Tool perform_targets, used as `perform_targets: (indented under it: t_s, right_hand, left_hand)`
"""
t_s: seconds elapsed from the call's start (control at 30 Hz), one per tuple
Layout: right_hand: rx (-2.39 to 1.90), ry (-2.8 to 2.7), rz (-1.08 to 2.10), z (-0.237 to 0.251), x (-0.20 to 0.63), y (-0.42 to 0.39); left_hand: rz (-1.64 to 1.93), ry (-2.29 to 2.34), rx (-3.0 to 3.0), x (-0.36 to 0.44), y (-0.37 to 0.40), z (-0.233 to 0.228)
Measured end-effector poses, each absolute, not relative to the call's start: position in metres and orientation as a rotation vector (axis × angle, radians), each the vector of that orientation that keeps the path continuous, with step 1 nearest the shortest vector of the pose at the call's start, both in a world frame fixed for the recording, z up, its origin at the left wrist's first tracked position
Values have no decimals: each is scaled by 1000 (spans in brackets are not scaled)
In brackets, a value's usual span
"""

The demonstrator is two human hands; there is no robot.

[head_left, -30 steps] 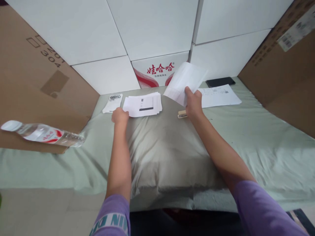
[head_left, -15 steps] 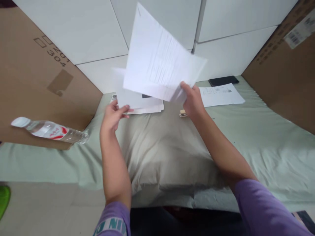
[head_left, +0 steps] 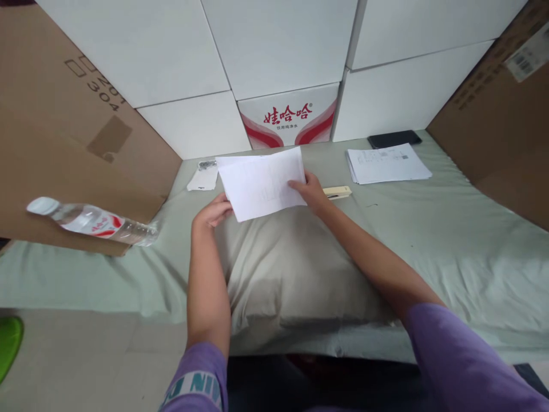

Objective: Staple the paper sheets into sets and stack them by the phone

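white sheets (head_left: 261, 182) between both hands' grip

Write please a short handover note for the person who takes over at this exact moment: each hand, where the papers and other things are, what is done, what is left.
Left hand: fingers at the lower left corner of the paper sheets.
Right hand: grips the sheets' right edge.
The sheets sit low over the far end of the pillow.
The stapler lies just right of the right hand, untouched.
A second paper stack lies further right, near a dark phone.
A small slip lies left of the sheets.
Done: sheets gathered in both hands.
Left: they look not yet stapled.
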State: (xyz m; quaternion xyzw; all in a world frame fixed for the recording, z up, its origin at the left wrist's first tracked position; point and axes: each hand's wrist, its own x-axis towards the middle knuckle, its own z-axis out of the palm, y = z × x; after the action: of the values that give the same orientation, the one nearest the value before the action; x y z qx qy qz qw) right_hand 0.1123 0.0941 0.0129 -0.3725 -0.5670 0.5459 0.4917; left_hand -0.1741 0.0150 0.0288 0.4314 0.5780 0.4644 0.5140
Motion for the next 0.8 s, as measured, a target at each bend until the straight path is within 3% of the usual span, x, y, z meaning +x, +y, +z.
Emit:
perform_targets:
  t_s: [0.13, 0.23, 0.4, 0.6, 0.8]
  right_hand:
    - [-864, -1525, 919, 20, 113, 94]
    - [-805, -1512, 814, 29, 115, 87]
    - [-816, -1523, 959, 30, 145, 59]
    - [-1016, -1459, 1147, 3, 197, 26]
    - [-1026, -1389, 1046, 3, 202, 18]
  left_hand:
    - [1145, 1176, 1110, -177, 17, 31]
    - [1277, 1163, 1166, -162, 23, 37]
    - [1555, 1194, 1181, -122, 25, 33]
    - [1433, 1207, 1313, -87, -2, 6]
    - [1520, 1215, 1324, -78, -10, 0]
